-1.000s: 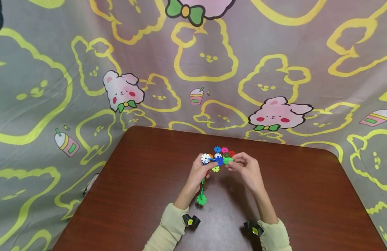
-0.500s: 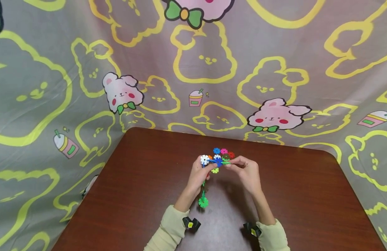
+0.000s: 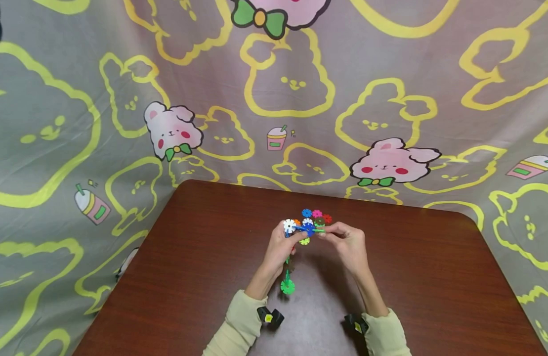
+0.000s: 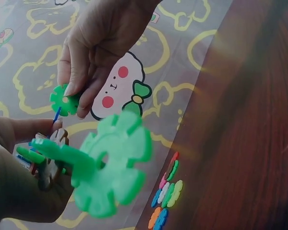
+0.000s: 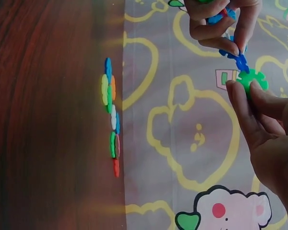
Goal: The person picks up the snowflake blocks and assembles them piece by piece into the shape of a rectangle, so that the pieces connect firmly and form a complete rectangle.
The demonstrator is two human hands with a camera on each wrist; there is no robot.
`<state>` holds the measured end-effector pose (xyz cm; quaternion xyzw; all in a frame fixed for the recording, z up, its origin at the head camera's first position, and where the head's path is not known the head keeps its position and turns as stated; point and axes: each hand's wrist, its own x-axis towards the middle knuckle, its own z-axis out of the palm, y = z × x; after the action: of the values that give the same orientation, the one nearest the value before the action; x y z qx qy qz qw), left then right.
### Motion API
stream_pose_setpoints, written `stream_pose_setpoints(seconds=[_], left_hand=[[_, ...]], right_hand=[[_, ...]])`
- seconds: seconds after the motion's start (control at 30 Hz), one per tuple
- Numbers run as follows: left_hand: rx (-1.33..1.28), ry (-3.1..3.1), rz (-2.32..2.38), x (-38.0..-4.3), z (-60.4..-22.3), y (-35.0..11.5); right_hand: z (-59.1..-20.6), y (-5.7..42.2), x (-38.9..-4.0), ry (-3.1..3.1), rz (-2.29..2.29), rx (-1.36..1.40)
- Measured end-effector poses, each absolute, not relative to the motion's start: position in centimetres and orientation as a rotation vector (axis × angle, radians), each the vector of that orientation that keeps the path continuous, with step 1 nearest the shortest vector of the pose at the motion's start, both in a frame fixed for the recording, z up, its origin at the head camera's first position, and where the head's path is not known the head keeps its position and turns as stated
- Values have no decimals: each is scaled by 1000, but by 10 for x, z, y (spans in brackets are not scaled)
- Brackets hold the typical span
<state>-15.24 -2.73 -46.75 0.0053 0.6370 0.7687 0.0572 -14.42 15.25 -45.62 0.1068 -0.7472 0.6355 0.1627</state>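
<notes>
My left hand [image 3: 277, 249] grips a chain of notched plastic snowflake discs raised over the table. The chain includes a white disc [image 3: 289, 226], a blue disc [image 5: 241, 62], a brown disc [image 4: 52, 167] and, at its lower end, a green disc [image 4: 113, 165] that looms large in the left wrist view. Between thumb and fingers, my right hand [image 3: 351, 244] pinches another green disc [image 5: 252, 81]. That disc appears edge-on in the head view, its rim right at the blue disc's edge. Left-hand fingers hide part of the chain.
Several loose snowflake discs lie on the brown table [image 3: 202, 257] beyond the hands, among them a pink disc [image 3: 317, 213], a red disc [image 3: 327, 218] and a yellow-green disc [image 3: 304, 241]. A patterned curtain [image 3: 220, 74] hangs behind the table's far edge.
The green disc in my right hand has turned from face-on to edge-on in the head view, against the blue disc. The chain's lower green end has shifted slightly; both hands stay nearly in place.
</notes>
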Motion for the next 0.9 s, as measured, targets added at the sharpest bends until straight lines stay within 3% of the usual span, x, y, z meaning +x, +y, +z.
stream_pose_setpoints(seconds=[0.23,0.57,0.77,0.9], left_hand=[[18,1935,2322,-151,-467,-28],[-72,1750,2421,-156,-472,-22],[-121,1733,2469,-158,-472,-21],[-146,1719,2494,-160,-473,-22]], right_hand=[[-461,151,-145,-2113,1722,433],[-463,159,-151,-2331,1542,358],[-475,167,-171,-2714,1290,300],[-488,163,-192,-2890,1149,404]])
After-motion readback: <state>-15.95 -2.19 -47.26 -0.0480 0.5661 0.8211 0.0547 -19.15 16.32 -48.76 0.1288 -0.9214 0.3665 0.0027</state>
